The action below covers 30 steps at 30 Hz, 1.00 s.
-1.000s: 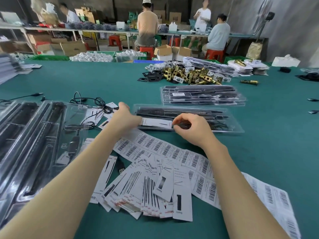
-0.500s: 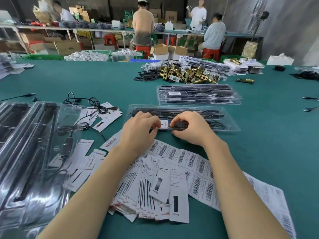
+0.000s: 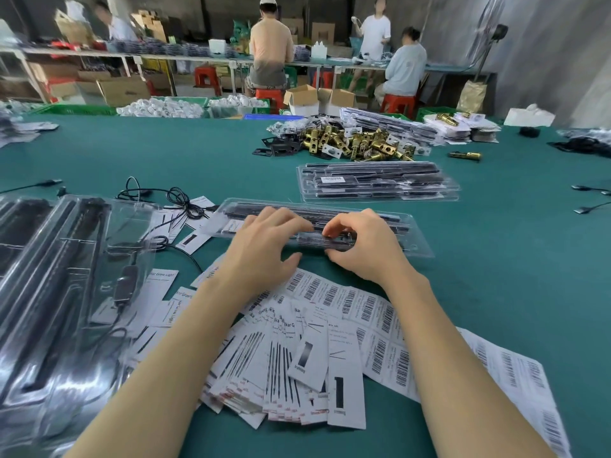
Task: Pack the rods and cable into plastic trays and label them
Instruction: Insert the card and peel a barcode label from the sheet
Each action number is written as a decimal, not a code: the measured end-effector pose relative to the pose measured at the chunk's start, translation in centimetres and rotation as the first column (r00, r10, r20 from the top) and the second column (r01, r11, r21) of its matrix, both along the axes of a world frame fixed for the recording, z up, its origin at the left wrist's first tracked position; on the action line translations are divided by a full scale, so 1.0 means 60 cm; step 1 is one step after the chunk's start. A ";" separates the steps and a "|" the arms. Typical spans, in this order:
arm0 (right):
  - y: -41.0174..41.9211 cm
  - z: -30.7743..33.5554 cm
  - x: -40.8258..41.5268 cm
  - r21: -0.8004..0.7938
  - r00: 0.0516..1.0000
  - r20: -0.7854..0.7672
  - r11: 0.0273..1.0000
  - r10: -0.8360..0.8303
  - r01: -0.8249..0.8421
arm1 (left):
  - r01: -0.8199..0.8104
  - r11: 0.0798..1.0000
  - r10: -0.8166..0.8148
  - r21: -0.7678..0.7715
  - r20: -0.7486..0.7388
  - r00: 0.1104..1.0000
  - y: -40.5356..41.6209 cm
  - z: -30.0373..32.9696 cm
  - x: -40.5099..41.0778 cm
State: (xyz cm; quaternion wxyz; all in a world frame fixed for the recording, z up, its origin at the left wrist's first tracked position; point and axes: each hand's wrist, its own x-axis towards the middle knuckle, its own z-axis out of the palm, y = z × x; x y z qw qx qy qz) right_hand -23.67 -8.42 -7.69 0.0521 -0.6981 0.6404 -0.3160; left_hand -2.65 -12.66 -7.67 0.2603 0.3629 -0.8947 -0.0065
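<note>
Pressing down on the clear tray point(image 3: 390, 226) of black rods point(image 3: 380, 217) at table point(image 3: 496, 292) centre, the left hand point(image 3: 264, 246) lay flat-fingered while the right hand point(image 3: 360, 246) pinched its near edge, probably snapping the lid shut before applying a barcode label point(image 3: 363, 309).

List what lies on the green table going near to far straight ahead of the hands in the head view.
Fanned paper cards → barcode label sheet → clear tray under both hands → stack of packed trays → brass lock parts.
</note>
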 end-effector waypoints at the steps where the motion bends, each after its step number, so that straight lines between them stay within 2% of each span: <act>1: 0.000 0.000 0.000 0.002 1.000 0.008 1.000 0.005 -0.005 | 0.025 1.000 -0.025 0.008 0.000 1.000 0.003 -0.001 -0.006; 12: 0.003 -0.008 0.013 -0.071 0.999 -0.042 0.997 -0.008 0.005 | -0.046 0.999 0.044 -0.026 -0.070 0.997 0.008 -0.010 -0.023; 19: 0.007 -0.001 0.039 -0.164 0.991 -0.122 0.986 -0.048 0.028 | -0.070 0.997 0.064 -0.032 -0.152 0.986 0.008 -0.007 -0.025; 25: 0.007 -0.003 0.051 -0.202 0.970 -0.213 0.977 -0.117 0.074 | -0.043 0.999 0.037 -0.033 -0.166 0.985 0.006 -0.008 -0.022; 30: 0.010 -0.011 0.056 -0.246 0.973 -0.184 0.965 -0.139 0.091 | -0.042 0.999 0.040 -0.004 -0.165 0.986 0.008 -0.006 -0.023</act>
